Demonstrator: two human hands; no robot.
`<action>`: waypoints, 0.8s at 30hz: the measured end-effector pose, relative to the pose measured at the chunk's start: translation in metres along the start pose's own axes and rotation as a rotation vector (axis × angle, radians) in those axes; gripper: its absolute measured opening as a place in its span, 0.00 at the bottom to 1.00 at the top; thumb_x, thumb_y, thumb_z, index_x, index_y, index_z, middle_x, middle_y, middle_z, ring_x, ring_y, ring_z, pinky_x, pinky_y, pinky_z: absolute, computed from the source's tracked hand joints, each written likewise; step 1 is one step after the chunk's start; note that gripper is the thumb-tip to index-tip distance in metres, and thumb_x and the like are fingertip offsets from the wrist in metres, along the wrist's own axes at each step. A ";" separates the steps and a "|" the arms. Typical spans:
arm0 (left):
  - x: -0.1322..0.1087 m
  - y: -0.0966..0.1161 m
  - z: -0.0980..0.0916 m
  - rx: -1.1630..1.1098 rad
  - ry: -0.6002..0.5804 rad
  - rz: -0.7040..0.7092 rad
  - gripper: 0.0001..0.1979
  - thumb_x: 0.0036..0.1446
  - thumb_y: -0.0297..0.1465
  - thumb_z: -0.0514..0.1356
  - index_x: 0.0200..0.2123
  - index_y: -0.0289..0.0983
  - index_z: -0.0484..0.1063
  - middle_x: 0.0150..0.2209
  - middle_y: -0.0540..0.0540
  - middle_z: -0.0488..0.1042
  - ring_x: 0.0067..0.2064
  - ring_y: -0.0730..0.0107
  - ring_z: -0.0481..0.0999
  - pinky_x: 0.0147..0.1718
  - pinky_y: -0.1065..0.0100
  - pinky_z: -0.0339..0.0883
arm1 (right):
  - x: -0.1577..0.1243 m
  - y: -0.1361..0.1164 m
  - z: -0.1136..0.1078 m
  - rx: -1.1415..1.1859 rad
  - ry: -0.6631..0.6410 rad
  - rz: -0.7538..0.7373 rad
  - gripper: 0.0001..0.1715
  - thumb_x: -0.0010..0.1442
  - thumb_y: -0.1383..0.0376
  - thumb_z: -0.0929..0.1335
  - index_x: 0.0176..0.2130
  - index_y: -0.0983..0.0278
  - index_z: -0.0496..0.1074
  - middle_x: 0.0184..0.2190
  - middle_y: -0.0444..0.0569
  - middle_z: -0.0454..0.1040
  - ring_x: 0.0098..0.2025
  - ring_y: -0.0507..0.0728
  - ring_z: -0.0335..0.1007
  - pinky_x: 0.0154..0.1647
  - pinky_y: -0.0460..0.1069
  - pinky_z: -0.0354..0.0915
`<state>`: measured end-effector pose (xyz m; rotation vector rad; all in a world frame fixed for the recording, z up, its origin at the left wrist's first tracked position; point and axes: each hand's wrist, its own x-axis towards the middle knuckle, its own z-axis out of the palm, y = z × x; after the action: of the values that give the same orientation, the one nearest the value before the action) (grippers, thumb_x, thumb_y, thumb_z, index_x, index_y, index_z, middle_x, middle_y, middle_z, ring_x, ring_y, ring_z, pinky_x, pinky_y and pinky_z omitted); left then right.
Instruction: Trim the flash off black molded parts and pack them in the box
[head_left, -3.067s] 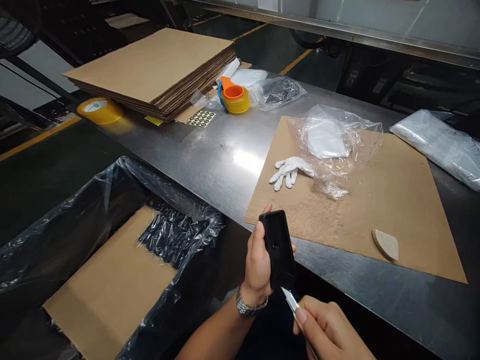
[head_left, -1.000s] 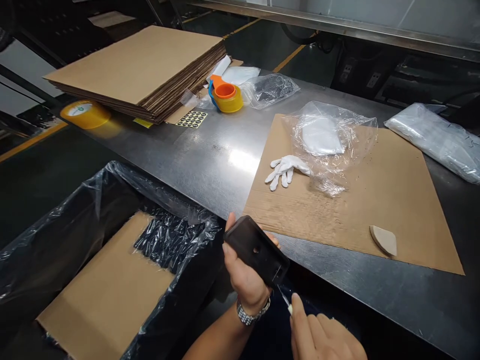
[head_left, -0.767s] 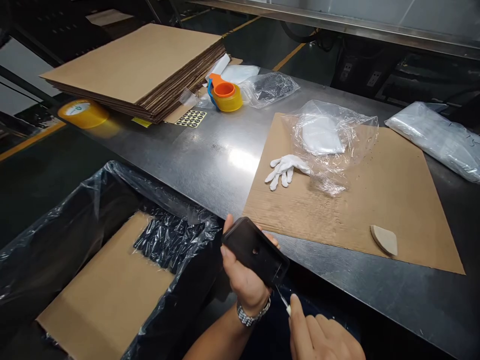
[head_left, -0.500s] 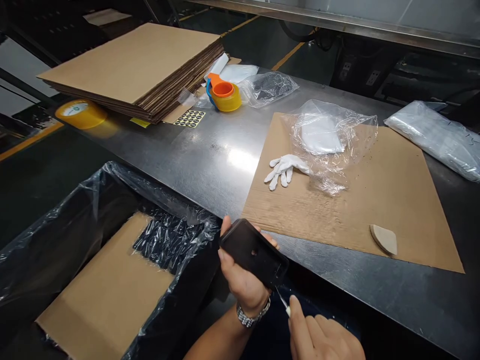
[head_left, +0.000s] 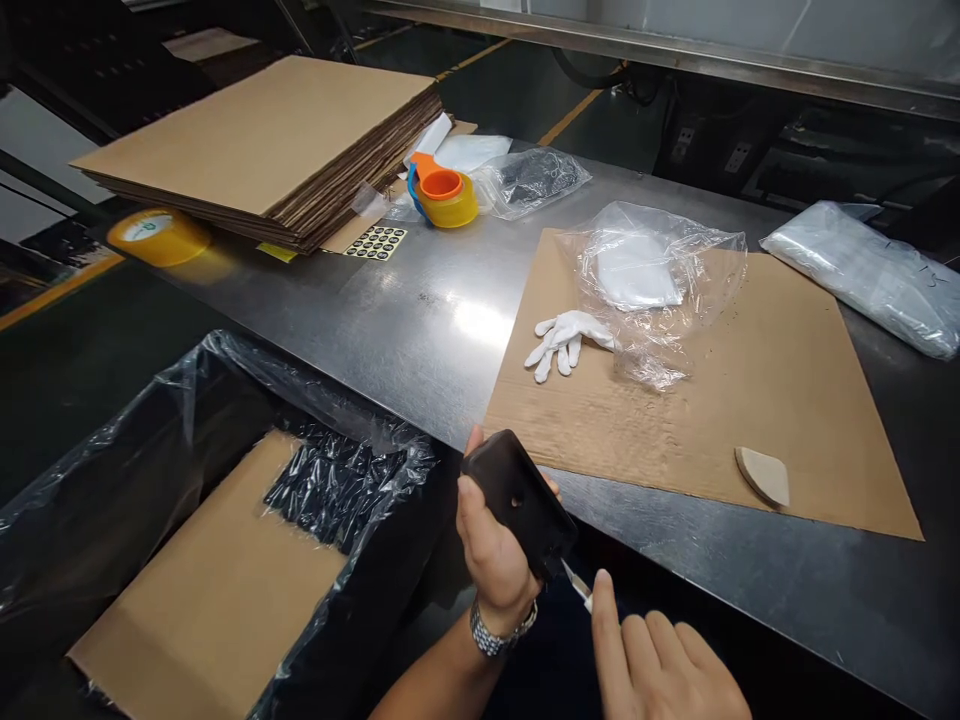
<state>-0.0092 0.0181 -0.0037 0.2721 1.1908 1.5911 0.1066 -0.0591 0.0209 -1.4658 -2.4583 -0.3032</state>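
Note:
A black, shallow rectangular plastic part (head_left: 517,500) with a small round hole is tilted in my left hand (head_left: 495,560), whose fingers wrap round its sides. My right hand (head_left: 652,650) grips a small knife (head_left: 577,583) with a thin pointed blade and a pale handle, mostly hidden in the fist. The index finger lies along the handle. The blade's tip is at the lower right corner of the black part; whether it touches cannot be told. Both hands are in front of the metal table's near edge.
On the metal table (head_left: 360,330) lie a cardboard sheet (head_left: 795,400), a white glove (head_left: 566,340), a clear plastic bag (head_left: 705,270), and a beige wedge-shaped pad (head_left: 763,476). Stacked cardboard (head_left: 262,140) and a tape dispenser (head_left: 446,195) sit farther back. A black-lined bin (head_left: 172,400) stands left.
The black part has turned steeper and shifted slightly right in my left hand. My right hand has moved a little right with the knife, and more of the blade shows.

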 end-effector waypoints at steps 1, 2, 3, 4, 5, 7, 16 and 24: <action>0.000 0.000 0.000 -0.001 -0.007 -0.011 0.29 0.59 0.48 0.46 0.62 0.48 0.49 0.25 0.50 0.71 0.23 0.66 0.71 0.22 0.65 0.67 | 0.000 0.004 0.001 0.000 0.005 -0.011 0.17 0.61 0.75 0.58 0.38 0.71 0.75 0.13 0.42 0.59 0.15 0.48 0.55 0.19 0.47 0.49; 0.001 0.000 0.000 -0.011 -0.015 -0.026 0.29 0.59 0.48 0.46 0.62 0.48 0.48 0.24 0.50 0.71 0.23 0.66 0.71 0.21 0.65 0.67 | 0.000 0.007 0.002 0.001 0.011 -0.026 0.16 0.60 0.76 0.58 0.38 0.72 0.74 0.13 0.41 0.59 0.15 0.48 0.55 0.19 0.47 0.49; 0.001 0.000 0.000 -0.023 -0.022 -0.044 0.29 0.59 0.47 0.46 0.62 0.48 0.49 0.24 0.50 0.72 0.23 0.67 0.71 0.21 0.66 0.67 | 0.001 0.011 0.003 0.009 0.017 -0.036 0.16 0.59 0.76 0.59 0.38 0.72 0.74 0.13 0.41 0.59 0.15 0.48 0.55 0.18 0.48 0.49; 0.002 0.000 0.000 -0.037 -0.024 -0.065 0.28 0.59 0.47 0.47 0.61 0.48 0.50 0.25 0.50 0.72 0.23 0.67 0.71 0.21 0.66 0.67 | 0.001 0.014 0.004 0.027 0.022 -0.035 0.15 0.59 0.76 0.59 0.38 0.73 0.73 0.13 0.40 0.59 0.15 0.48 0.55 0.18 0.48 0.49; 0.003 0.001 0.001 -0.052 -0.024 -0.087 0.27 0.59 0.47 0.47 0.61 0.48 0.52 0.25 0.50 0.72 0.23 0.68 0.71 0.21 0.67 0.67 | 0.002 0.017 0.005 0.057 0.026 -0.019 0.14 0.59 0.75 0.59 0.38 0.73 0.73 0.14 0.41 0.60 0.15 0.48 0.56 0.18 0.48 0.49; 0.006 0.003 0.002 -0.073 -0.036 -0.163 0.26 0.58 0.46 0.47 0.59 0.48 0.54 0.26 0.51 0.72 0.22 0.70 0.72 0.21 0.68 0.68 | 0.003 0.022 0.006 0.155 0.024 0.043 0.14 0.60 0.74 0.58 0.37 0.73 0.72 0.16 0.42 0.62 0.16 0.48 0.58 0.18 0.47 0.52; 0.009 0.009 0.007 -0.110 -0.108 -0.421 0.22 0.60 0.42 0.47 0.57 0.46 0.58 0.26 0.51 0.70 0.19 0.72 0.70 0.17 0.71 0.65 | -0.013 0.034 0.012 0.278 -0.070 0.038 0.20 0.63 0.75 0.53 0.48 0.73 0.66 0.22 0.45 0.66 0.19 0.48 0.63 0.17 0.43 0.58; 0.005 0.011 0.007 -0.101 -0.163 -0.330 0.23 0.60 0.42 0.47 0.58 0.48 0.56 0.27 0.51 0.70 0.21 0.72 0.71 0.18 0.71 0.66 | -0.013 0.034 0.003 0.173 -0.115 -0.030 0.17 0.65 0.66 0.58 0.49 0.68 0.69 0.20 0.42 0.64 0.18 0.47 0.61 0.18 0.43 0.55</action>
<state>-0.0127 0.0272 0.0064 0.1289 0.9702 1.3099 0.1424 -0.0527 0.0153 -1.4119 -2.5250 -0.0115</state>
